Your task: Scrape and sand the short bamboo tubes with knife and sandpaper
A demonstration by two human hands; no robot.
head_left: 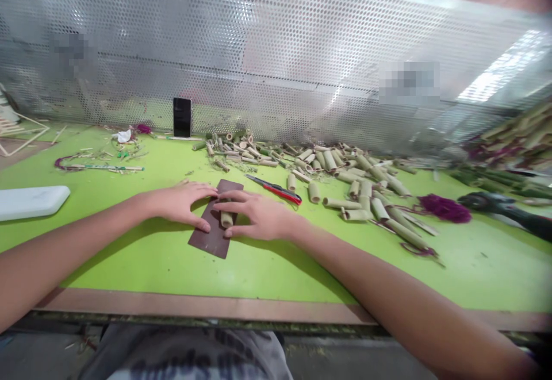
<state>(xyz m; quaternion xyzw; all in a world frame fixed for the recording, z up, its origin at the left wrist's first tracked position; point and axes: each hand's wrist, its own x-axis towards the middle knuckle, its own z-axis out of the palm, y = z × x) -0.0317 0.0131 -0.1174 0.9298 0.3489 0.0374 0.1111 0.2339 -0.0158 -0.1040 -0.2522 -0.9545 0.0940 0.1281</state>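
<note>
A brown rectangular sheet, like sandpaper [213, 243], lies flat on the green tabletop in front of me. On it rests a short bamboo tube [226, 220], its cut end facing me. My right hand [261, 214] grips this tube between thumb and fingers, pressing it against the sheet. At the sheet's left edge, my left hand [183, 203] rests with thumb and fingers apart, thumb touching the sheet; its fingertips come close to those of my right hand. A red utility knife [278, 190] lies just beyond my right hand, blade pointing left.
Many cut bamboo pieces [330, 160] are heaped at the back and right. A phone [182, 117] leans against the perforated metal screen [276, 52]. Purple string [446, 207] and a dark power tool [495, 204] lie at right, a white case [34, 202] at left.
</note>
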